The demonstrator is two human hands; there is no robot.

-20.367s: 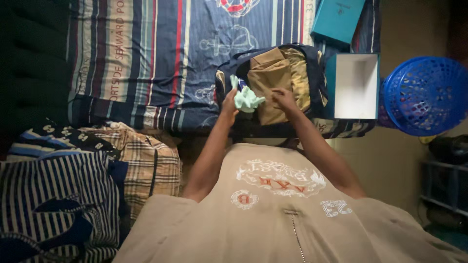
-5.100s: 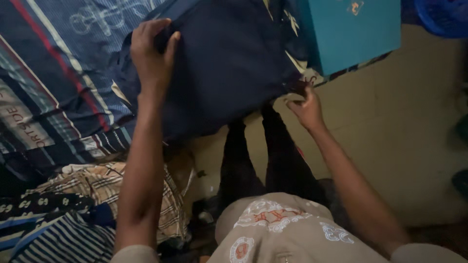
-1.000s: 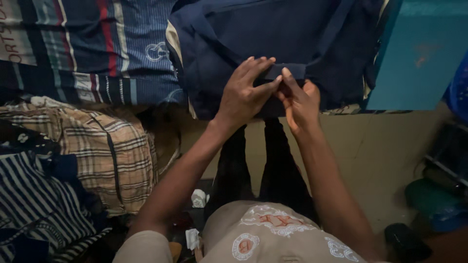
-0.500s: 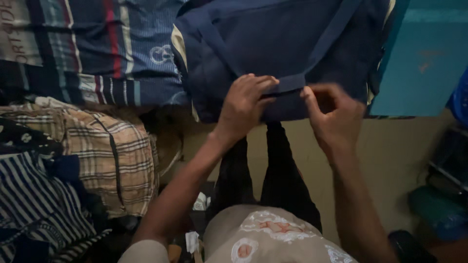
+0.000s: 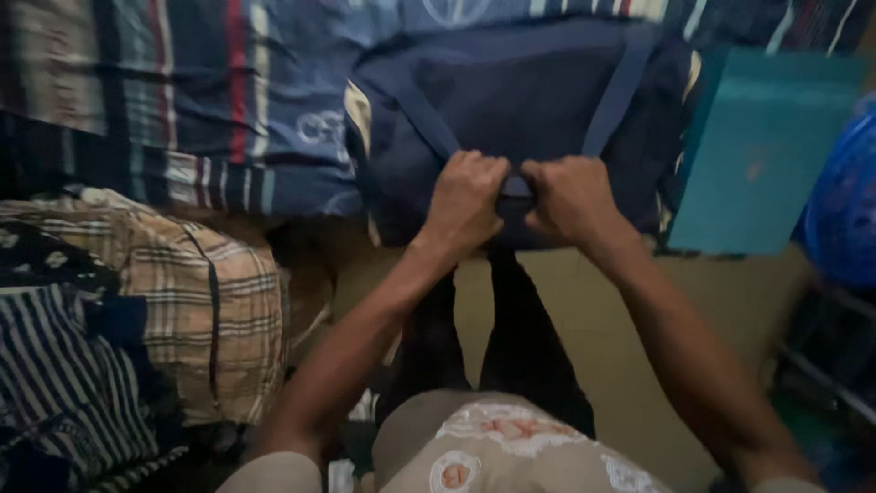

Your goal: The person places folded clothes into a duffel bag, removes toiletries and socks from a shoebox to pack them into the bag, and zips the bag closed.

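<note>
A dark navy bag (image 5: 511,100) lies closed on the striped bedspread (image 5: 219,100), at the bed's near edge. Two navy straps run down its top and meet in a handle at the front. My left hand (image 5: 467,196) and my right hand (image 5: 570,196) are side by side, both fisted around that handle (image 5: 516,187). Only a short piece of the strap shows between my knuckles. My forearms reach up from my beige printed shirt (image 5: 493,452) at the bottom of the view.
A teal box (image 5: 762,151) leans against the bag's right side. A blue plastic basket (image 5: 844,201) is at the right edge. A plaid bag (image 5: 201,301) and striped fabric (image 5: 64,374) are piled at the left. Bare floor (image 5: 630,329) lies below the bed.
My right hand, open half a second ago, has closed on the bag's handle beside my left. Both hands now grip it as fists. The view has tilted slightly downward.
</note>
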